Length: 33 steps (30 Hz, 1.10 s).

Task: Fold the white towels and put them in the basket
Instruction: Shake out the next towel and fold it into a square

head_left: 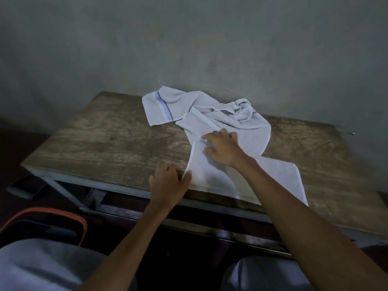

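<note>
A worn wooden counter (105, 139) stands against a grey wall (189, 38). Nearest me, my left hand (168, 183) pinches the near edge of the white towel (252, 131); my right hand (222, 148) rests spread on its middle. I'd hold that edge taut and smooth outward toward the bunched far end.

A plain, dim room, perhaps a home. A bare grey wall (189, 38) backs a worn wooden table (105, 139).
</note>
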{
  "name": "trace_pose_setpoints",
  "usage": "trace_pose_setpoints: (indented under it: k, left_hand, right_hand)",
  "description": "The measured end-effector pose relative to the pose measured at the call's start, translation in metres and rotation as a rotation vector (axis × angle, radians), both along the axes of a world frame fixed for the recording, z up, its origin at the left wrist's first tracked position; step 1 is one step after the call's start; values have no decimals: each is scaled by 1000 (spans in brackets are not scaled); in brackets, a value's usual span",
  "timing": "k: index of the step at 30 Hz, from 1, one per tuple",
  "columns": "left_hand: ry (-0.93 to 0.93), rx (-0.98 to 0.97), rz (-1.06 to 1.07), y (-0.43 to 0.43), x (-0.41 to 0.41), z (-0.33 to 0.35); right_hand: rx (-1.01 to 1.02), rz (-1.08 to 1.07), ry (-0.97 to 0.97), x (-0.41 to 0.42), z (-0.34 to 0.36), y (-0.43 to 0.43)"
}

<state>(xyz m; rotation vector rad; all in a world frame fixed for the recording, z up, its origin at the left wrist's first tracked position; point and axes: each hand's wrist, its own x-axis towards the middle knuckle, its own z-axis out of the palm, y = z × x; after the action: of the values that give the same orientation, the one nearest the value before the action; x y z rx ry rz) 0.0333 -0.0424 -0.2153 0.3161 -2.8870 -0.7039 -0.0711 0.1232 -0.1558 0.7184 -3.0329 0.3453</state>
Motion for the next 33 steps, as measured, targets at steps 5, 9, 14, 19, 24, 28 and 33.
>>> trace_pose_setpoints:
  k: [5, 9, 14, 19, 24, 28, 33]
  left_hand:
    - [-52, 117, 40, 4, -17, 2]
    - [-95, 171, 28, 1, -24, 4]
    - [-104, 472, -63, 5, -33, 22]
    - [59, 678, -116, 18, -26, 32]
    - [59, 620, -184, 11, -10, 20]
    - [150, 601, -145, 15, 10, 25]
    - [435, 521, -168, 47, 33, 40]
  right_hand:
    - [297, 119, -147, -35, 8, -37]
    - [206, 134, -234, -48, 16, -33]
    - [-161, 154, -405, -41, 36, -10]
    - [-249, 155, -382, -27, 54, 17]
    - [-283, 115, -310, -15, 66, 38]
    - [-280, 97, -228, -8, 68, 47]
    - [-493, 3, -277, 9, 72, 68]
